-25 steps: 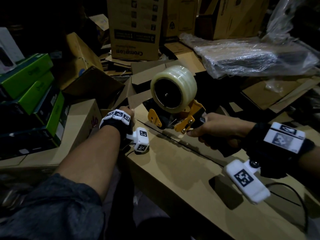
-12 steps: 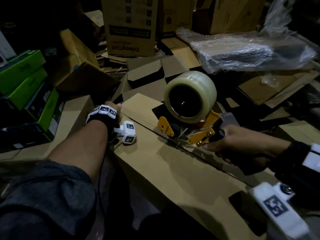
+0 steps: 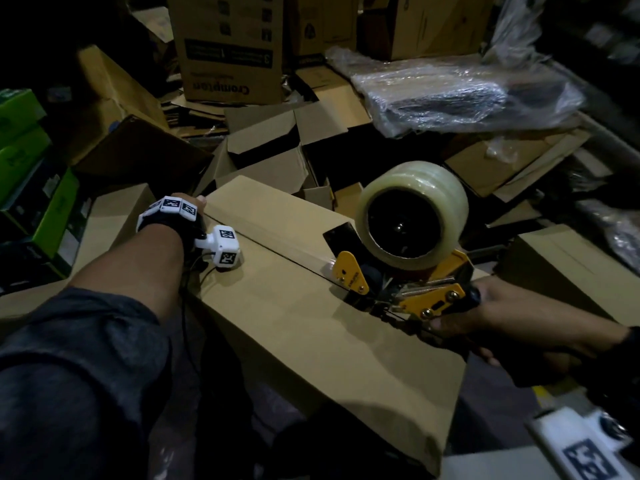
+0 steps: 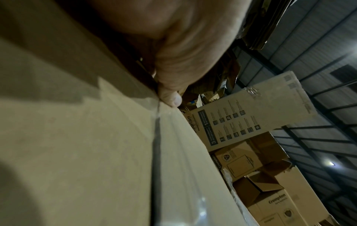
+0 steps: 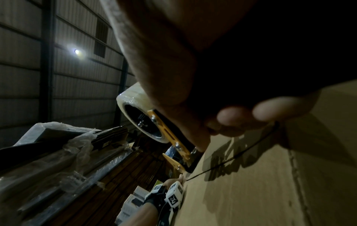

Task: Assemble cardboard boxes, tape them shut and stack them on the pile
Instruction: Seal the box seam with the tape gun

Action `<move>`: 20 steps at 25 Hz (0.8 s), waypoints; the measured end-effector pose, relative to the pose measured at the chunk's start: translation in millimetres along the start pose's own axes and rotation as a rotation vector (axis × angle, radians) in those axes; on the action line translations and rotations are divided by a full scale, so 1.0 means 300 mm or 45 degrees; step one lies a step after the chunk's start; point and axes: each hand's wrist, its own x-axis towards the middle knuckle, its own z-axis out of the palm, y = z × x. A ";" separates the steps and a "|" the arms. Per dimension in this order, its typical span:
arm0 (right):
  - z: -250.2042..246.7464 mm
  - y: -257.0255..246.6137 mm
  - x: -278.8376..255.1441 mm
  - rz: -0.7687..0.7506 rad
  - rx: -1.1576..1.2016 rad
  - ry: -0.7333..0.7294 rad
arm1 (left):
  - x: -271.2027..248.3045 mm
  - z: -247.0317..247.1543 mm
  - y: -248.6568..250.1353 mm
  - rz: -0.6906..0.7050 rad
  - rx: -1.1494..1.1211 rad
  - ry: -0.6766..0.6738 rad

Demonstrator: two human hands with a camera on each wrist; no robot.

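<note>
Right hand (image 3: 512,320) grips tape dispenser (image 3: 405,258), pressing it onto the box (image 3: 311,334) seam; left hand (image 3: 194,209) steadies the far edge, grip unclear.

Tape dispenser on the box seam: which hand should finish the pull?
Right. The right hand already grips the tape dispenser on the seam, while the left hand holds the cardboard box at its far end.

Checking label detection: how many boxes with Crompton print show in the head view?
1 legible: the Crompton box standing at top centre behind the flattened cardboard. Boxes beside it are too dark to read, so more may be hidden.
</note>
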 end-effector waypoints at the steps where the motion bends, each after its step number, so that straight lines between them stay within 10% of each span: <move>1: 0.003 0.009 -0.007 -0.005 -0.031 0.022 | 0.017 0.028 -0.005 -0.020 -0.038 0.063; 20: -0.035 0.117 -0.120 -0.071 -0.018 0.083 | -0.046 0.002 0.063 -0.027 -0.255 0.032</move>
